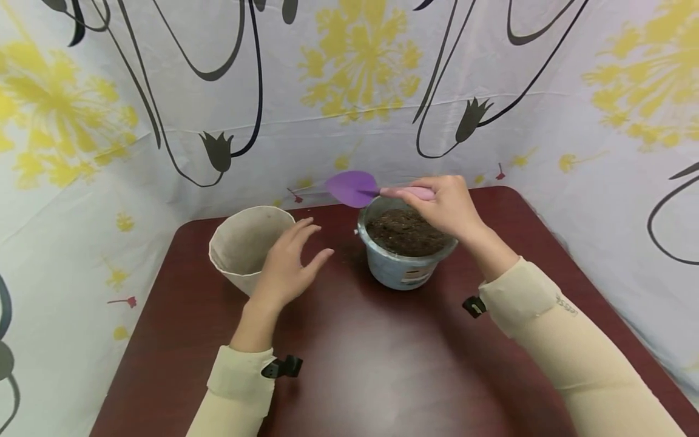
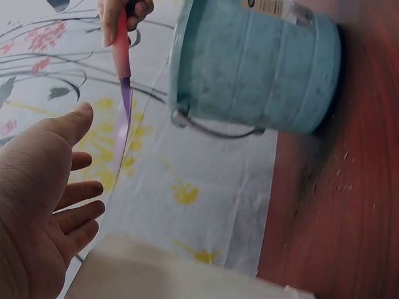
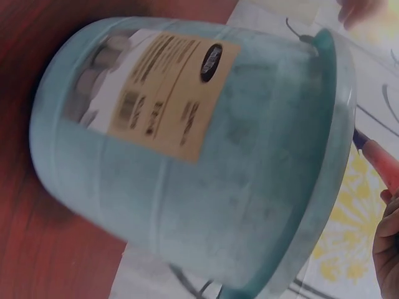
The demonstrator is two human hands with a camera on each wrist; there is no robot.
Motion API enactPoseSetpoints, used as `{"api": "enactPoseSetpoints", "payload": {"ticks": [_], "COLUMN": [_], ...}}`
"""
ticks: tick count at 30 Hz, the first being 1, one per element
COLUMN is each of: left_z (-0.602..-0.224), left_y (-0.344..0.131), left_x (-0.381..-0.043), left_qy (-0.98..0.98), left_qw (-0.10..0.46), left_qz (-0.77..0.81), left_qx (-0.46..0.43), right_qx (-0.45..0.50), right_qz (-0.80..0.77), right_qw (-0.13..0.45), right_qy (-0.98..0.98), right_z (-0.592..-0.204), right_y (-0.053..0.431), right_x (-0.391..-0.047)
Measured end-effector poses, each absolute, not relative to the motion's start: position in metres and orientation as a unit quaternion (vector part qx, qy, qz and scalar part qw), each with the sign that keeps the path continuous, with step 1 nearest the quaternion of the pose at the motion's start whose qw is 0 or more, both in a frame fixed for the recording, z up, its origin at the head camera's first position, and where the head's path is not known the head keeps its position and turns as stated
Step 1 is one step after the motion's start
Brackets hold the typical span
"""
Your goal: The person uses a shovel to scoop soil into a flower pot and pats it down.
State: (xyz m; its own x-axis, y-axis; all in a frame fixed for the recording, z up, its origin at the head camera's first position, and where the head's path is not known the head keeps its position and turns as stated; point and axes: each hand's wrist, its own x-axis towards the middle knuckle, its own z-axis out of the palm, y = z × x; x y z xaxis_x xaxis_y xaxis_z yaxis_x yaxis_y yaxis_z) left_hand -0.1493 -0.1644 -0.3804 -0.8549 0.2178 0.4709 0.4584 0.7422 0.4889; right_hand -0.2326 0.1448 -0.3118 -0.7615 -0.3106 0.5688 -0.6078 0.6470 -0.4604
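Observation:
My right hand [image 1: 445, 203] grips the pink handle of a purple garden trowel [image 1: 352, 188], its blade pointing left above the rim of a light blue bucket [image 1: 401, 270]. Dark soil [image 1: 406, 233] fills much of the bucket. In the left wrist view the trowel [image 2: 123, 124] appears edge-on. My left hand [image 1: 286, 261] has its fingers spread beside a cream plant pot [image 1: 235, 243] and overlaps the pot's right side in the head view. Nothing is in that hand. The pot's visible inner wall is bare; its bottom is hidden.
Both containers stand toward the back of a dark red table [image 1: 349, 364]. Soil crumbs [image 2: 336, 180] lie on the table near the bucket. A patterned white cloth [image 1: 327, 139] hangs behind and at the sides. A label [image 3: 174, 93] is stuck on the bucket.

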Motion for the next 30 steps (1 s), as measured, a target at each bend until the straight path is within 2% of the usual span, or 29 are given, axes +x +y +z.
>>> {"api": "enactPoseSetpoints", "payload": {"ticks": [16, 24, 30], "left_z": [-0.386, -0.391, -0.395], "left_y": [-0.116, -0.097, -0.087], "left_x": [-0.166, -0.172, -0.174], "left_qy": [-0.916, -0.915, -0.922], "left_qw": [0.154, 0.155, 0.147], "left_qz": [-0.298, -0.292, -0.290], "left_qx": [-0.219, -0.232, -0.209], "right_qx": [0.212, 0.213, 0.235], "right_qz": [0.314, 0.297, 0.282], "right_qw": [0.256, 0.271, 0.285], "right_qy": [-0.890, -0.891, -0.885], "right_z": [-0.318, -0.320, -0.321], "right_y": [0.192, 0.211, 0.224], "right_x": [-0.221, -0.217, -0.213]}}
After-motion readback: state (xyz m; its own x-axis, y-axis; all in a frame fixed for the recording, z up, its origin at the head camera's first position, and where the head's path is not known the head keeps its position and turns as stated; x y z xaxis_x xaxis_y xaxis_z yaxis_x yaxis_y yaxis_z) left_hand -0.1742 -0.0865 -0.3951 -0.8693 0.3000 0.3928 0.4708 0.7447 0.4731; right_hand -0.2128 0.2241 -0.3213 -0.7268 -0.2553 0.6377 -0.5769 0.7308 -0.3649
